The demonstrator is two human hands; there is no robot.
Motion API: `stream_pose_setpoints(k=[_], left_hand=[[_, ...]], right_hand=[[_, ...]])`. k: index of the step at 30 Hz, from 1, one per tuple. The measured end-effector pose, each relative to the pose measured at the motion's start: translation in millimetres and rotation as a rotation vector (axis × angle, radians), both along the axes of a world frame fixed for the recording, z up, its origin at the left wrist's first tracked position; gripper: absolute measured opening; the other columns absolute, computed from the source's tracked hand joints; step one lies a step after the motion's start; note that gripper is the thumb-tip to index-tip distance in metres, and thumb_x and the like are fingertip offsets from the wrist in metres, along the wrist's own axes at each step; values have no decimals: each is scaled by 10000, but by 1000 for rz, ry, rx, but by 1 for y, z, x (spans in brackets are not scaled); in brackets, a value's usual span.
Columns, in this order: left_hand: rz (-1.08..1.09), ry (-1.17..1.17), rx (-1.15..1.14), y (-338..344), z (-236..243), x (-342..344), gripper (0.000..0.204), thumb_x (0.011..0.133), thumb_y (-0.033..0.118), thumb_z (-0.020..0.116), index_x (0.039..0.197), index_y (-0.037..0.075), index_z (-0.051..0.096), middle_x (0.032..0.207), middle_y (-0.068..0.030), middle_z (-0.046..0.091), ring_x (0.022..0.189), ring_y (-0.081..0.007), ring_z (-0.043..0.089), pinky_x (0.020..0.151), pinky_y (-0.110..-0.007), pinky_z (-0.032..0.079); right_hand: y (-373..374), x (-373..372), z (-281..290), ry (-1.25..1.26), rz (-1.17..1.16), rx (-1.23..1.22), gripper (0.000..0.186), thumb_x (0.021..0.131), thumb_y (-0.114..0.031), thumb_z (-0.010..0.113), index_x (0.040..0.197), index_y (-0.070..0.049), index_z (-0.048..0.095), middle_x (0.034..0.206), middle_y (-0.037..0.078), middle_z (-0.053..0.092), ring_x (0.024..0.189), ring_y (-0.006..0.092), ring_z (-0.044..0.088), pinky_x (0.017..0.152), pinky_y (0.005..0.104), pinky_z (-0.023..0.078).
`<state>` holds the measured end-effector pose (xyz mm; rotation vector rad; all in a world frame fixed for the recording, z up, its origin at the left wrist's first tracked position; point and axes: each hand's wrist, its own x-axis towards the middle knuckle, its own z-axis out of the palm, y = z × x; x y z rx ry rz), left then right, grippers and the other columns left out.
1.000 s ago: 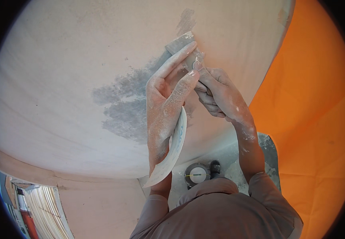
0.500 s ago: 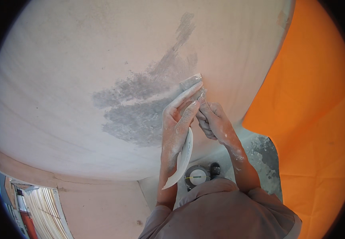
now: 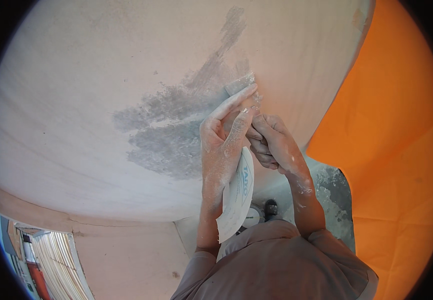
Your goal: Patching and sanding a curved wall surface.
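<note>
My left hand (image 3: 220,145), dusted white, lies with its fingers stretched flat against the blade of a putty knife (image 3: 237,86) on the pale pink wall (image 3: 71,95). A curved white sheet (image 3: 237,200) is tucked under that hand's palm. My right hand (image 3: 277,146) is closed around the knife's handle, right beside the left hand; the handle itself is hidden. The blade sits at the upper right end of a grey smear of wet filler (image 3: 171,135) spread across the wall.
An orange cloth (image 3: 394,150) covers the right side. Below my arms, a small round white container (image 3: 252,216) and a dark object (image 3: 271,207) sit on a grey spattered floor (image 3: 334,195). Slatted shelving (image 3: 51,260) shows at the lower left.
Both hands slid the knife down the wall, then back up a little. The grey smear has grown along the stroke.
</note>
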<state>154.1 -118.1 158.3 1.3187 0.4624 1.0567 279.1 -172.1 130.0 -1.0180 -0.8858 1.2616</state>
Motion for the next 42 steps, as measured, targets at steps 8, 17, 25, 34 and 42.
stream_pose_setpoints(k=[8, 17, 25, 34, 42], left_hand=[[32, -47, 32, -1, -9, 5, 384, 992, 65, 654, 1370, -4, 646, 1293, -143, 698, 1190, -142, 617, 1063, -302, 451], [30, 67, 73, 3, -16, -1, 376, 1014, 81, 600, 1377, -6, 639, 1259, -103, 702, 1036, -85, 634, 948, -251, 498], [-16, 37, -45, -3, -28, 1, 382, 1024, 77, 580, 1395, 1, 626, 1258, -71, 694, 1047, -78, 625, 917, -233, 486], [-23, 84, -64, -12, 4, 5, 385, 1026, 70, 565, 1401, -1, 620, 1327, -115, 676, 1225, -141, 597, 1094, -309, 425], [-45, 126, -103, -4, -13, 1, 364, 1026, 117, 573, 1371, 45, 665, 1152, -8, 717, 730, 9, 461, 579, -175, 331]], right_hand=[[8, 2, 2, -63, -37, 2, 531, 1107, -534, 393, 705, -188, 355, 516, -95, 284, 375, 13, 217, 322, 211, 177], [2, 4, -2, -75, -21, -41, 542, 1105, -542, 390, 693, -194, 327, 524, -98, 274, 373, 17, 204, 319, 218, 173], [-8, 7, -6, -93, -2, -97, 545, 1103, -550, 384, 700, -186, 344, 511, -99, 272, 362, 22, 199, 304, 225, 172], [-6, 19, 10, -131, 17, -49, 547, 1105, -558, 365, 712, -178, 360, 503, -101, 275, 356, 19, 198, 303, 217, 174], [-9, 16, -11, -138, -11, -91, 553, 1100, -563, 378, 695, -189, 340, 523, -103, 291, 369, 20, 216, 312, 224, 174]])
